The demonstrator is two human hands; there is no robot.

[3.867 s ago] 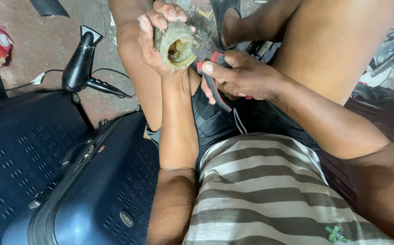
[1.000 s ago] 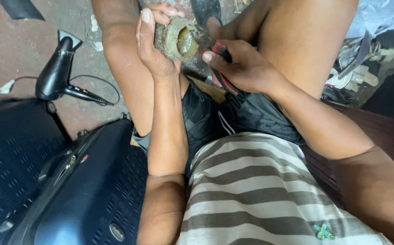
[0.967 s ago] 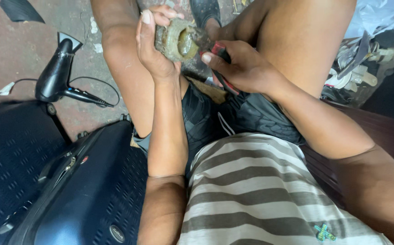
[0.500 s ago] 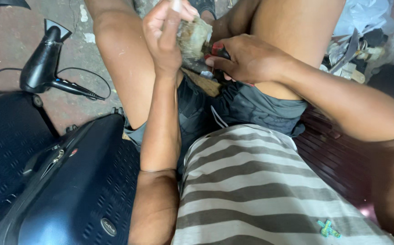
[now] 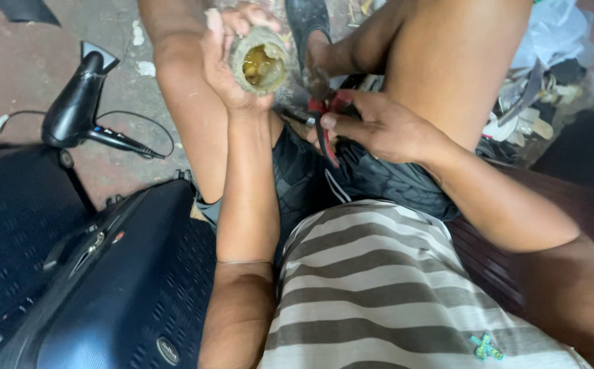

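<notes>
Your shirt (image 5: 392,294) has grey and white stripes; the pliers (image 5: 324,126) have red handles; the hairdryer (image 5: 78,106) is black; the suitcase (image 5: 105,287) is dark blue.

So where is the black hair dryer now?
The black hair dryer lies on the floor at upper left, beyond the dark suitcase, left of the person's knee.

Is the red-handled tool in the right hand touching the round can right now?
Apart. The head view shows the red-handled tool in the right hand lower down, with the knee between it and the round can in the left hand.
</notes>
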